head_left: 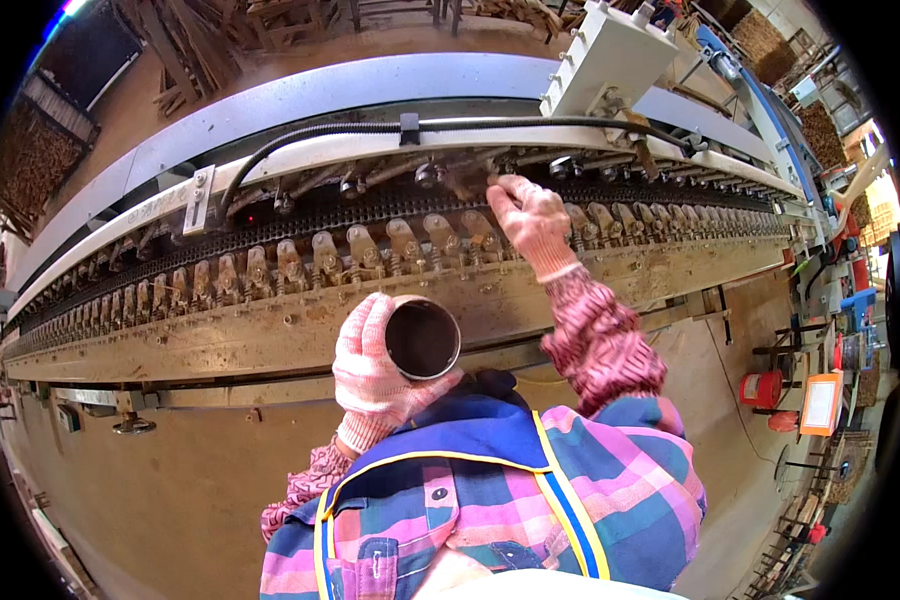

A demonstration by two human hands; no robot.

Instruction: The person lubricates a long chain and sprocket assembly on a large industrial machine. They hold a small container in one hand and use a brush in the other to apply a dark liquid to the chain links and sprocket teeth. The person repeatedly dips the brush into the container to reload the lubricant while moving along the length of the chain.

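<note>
"While your left hand [382,375] grips the round can [449,338] on the near side, hold it steady."
"And your right hand [530,218]?"
"It reaches far, over the dark chain [370,213]. I can't tell if it pinches anything. Mind your sleeve [605,345]."

A round, open-topped can [423,342] with a dark interior and thin pale rim sits mouth-up before a long, brown-stained metal machine [210,332], which stretches crosswise, its row of small upright metal brackets [362,245] lining a dark chain [340,213].
</note>
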